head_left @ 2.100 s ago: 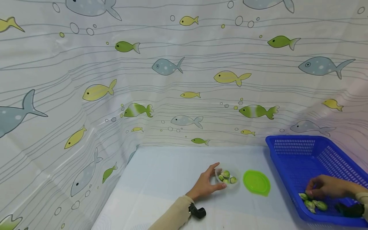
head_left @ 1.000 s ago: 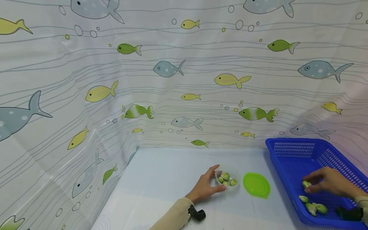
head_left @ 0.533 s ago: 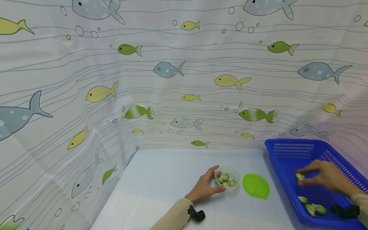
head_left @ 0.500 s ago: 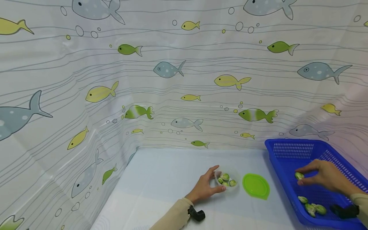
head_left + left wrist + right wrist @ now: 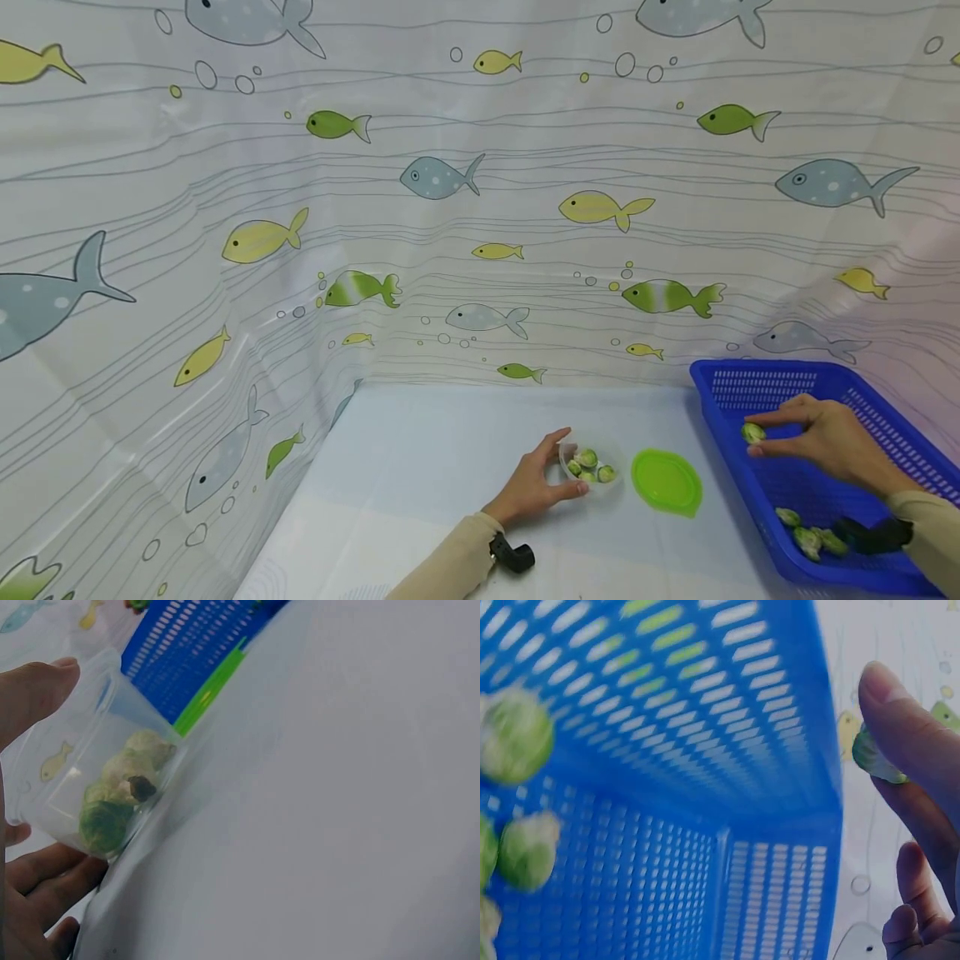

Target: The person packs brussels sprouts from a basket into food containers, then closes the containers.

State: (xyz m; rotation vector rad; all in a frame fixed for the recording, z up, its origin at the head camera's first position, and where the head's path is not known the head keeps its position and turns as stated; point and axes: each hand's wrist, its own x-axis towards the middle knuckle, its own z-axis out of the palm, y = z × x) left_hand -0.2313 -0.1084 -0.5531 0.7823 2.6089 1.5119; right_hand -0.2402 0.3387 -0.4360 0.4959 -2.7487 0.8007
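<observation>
My right hand (image 5: 832,437) pinches a Brussels sprout (image 5: 753,432) between thumb and fingers, over the left side of the blue plastic basket (image 5: 720,450). In the right wrist view that sprout (image 5: 876,756) shows beyond the basket's rim. My left hand (image 5: 532,483) is spread round a small clear plastic tub (image 5: 67,780), thumb on one side and fingers on the other. Several sprouts (image 5: 587,457) lie inside the tub, which stands on the white table. Several more sprouts (image 5: 808,542) lie in the basket's near left corner, below my right hand.
A bright green lid (image 5: 666,482) lies flat on the table between tub and basket. The white table (image 5: 420,467) stretches to the left of the tub. Behind and beside it hangs a white curtain (image 5: 495,283) printed with fish. A black wrist device (image 5: 513,553) sits on my left wrist.
My right hand has picked a sprout from the group in the basket, lifted it and carried it up and left towards the basket's left rim. My left hand has stayed at the tub.
</observation>
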